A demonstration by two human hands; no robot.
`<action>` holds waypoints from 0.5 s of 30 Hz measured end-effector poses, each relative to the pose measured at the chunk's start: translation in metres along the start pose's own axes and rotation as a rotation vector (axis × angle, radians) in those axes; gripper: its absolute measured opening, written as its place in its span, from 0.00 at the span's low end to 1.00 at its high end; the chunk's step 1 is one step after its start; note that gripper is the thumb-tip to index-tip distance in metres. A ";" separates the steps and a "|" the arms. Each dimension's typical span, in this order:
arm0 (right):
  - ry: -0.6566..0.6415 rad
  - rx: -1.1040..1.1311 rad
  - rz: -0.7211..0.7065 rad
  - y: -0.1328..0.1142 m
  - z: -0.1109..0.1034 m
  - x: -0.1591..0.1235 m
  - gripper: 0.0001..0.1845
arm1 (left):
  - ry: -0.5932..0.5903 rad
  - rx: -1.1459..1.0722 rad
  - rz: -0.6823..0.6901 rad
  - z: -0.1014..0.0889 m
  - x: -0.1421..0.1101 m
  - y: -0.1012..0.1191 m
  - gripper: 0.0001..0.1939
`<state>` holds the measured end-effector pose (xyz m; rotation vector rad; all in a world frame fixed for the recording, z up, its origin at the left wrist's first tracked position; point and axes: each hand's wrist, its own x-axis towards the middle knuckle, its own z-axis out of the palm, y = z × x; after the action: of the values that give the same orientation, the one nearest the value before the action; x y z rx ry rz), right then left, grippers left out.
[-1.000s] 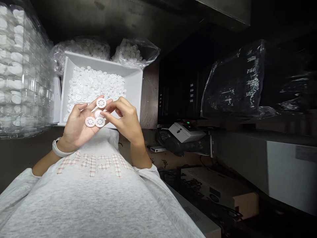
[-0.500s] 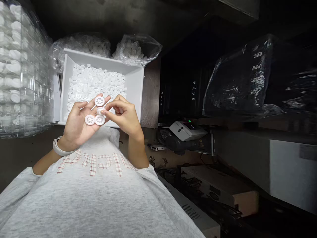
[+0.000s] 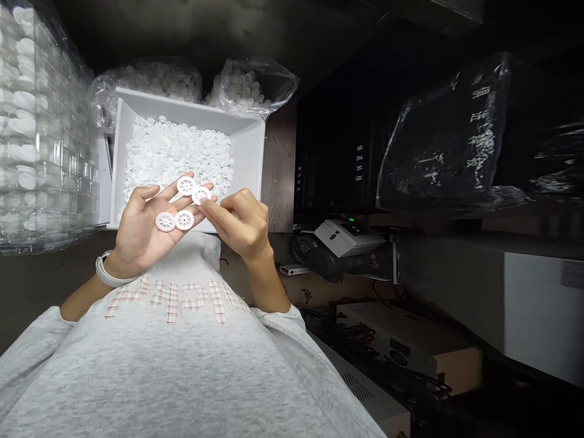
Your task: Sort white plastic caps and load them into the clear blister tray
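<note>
My left hand (image 3: 143, 234) is palm up with its fingers stretched out, bearing several small white spoked plastic wheels. One wheel (image 3: 165, 222) lies on the palm and another wheel (image 3: 184, 219) sits beside it, near the base of the fingers. A third wheel (image 3: 185, 185) rests farther out on the fingers. My right hand (image 3: 241, 225) has its thumb and fingers closed at the near edge of a wheel (image 3: 201, 194) by the left fingertips. Beneath and beyond both hands stands a pale grey bin (image 3: 249, 158) with a heap of small white plastic parts (image 3: 177, 149).
Clear bags of white parts (image 3: 244, 88) stand behind the bin. Stacked clear plastic trays (image 3: 59, 152) rise at the left. On the right are a grey device with a green light (image 3: 349, 237), a plastic-wrapped dark object (image 3: 442, 140) and a box-shaped unit (image 3: 410, 347).
My right hand has shifted to the right and turned. The wheel at its fingertips has moved outward, from above the lower wheels to the left fingertips, and now shows its spoked face.
</note>
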<state>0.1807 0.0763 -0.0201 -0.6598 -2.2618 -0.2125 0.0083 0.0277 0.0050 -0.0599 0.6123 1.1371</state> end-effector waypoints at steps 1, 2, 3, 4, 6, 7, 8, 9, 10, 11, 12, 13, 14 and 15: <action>0.003 -0.001 -0.002 -0.001 0.000 0.000 0.17 | -0.001 -0.002 0.000 0.000 0.000 0.000 0.35; 0.006 0.002 -0.002 -0.002 0.000 0.000 0.17 | -0.002 -0.003 0.001 -0.001 0.000 0.000 0.35; 0.010 0.006 -0.001 -0.002 0.000 0.000 0.16 | -0.003 -0.003 0.001 -0.001 0.000 0.000 0.35; 0.015 0.011 0.003 -0.003 -0.001 0.000 0.16 | -0.003 -0.001 0.001 -0.001 0.000 0.000 0.35; 0.019 0.019 0.011 -0.003 -0.001 0.000 0.14 | -0.005 0.006 0.005 -0.001 0.000 0.000 0.35; 0.020 0.021 0.014 -0.004 -0.001 0.000 0.14 | -0.006 0.008 0.009 -0.001 0.000 0.000 0.35; 0.018 0.024 0.016 -0.004 -0.001 0.000 0.14 | -0.007 0.009 0.013 -0.001 0.000 0.000 0.35; 0.016 0.028 0.016 -0.004 -0.001 0.000 0.14 | -0.008 0.010 0.018 -0.001 0.000 0.000 0.35; 0.015 0.033 0.018 -0.005 -0.001 0.000 0.13 | -0.011 0.011 0.022 -0.001 0.000 0.000 0.35; 0.015 0.040 0.021 -0.006 -0.002 0.000 0.13 | -0.014 0.013 0.025 -0.002 0.000 0.000 0.36; 0.016 0.049 0.022 -0.007 -0.003 0.000 0.12 | -0.015 0.015 0.026 -0.002 -0.001 0.000 0.36; 0.017 0.060 0.024 -0.008 -0.004 0.000 0.11 | -0.014 0.018 0.027 -0.002 -0.001 0.000 0.36; 0.017 0.071 0.024 -0.009 -0.005 0.001 0.11 | -0.012 0.021 0.028 -0.003 -0.001 0.001 0.36; 0.015 0.082 0.023 -0.010 -0.006 0.001 0.10 | -0.009 0.023 0.029 -0.003 -0.002 0.001 0.35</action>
<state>0.1785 0.0661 -0.0146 -0.6386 -2.2347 -0.1121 0.0059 0.0259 0.0037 -0.0257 0.6195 1.1578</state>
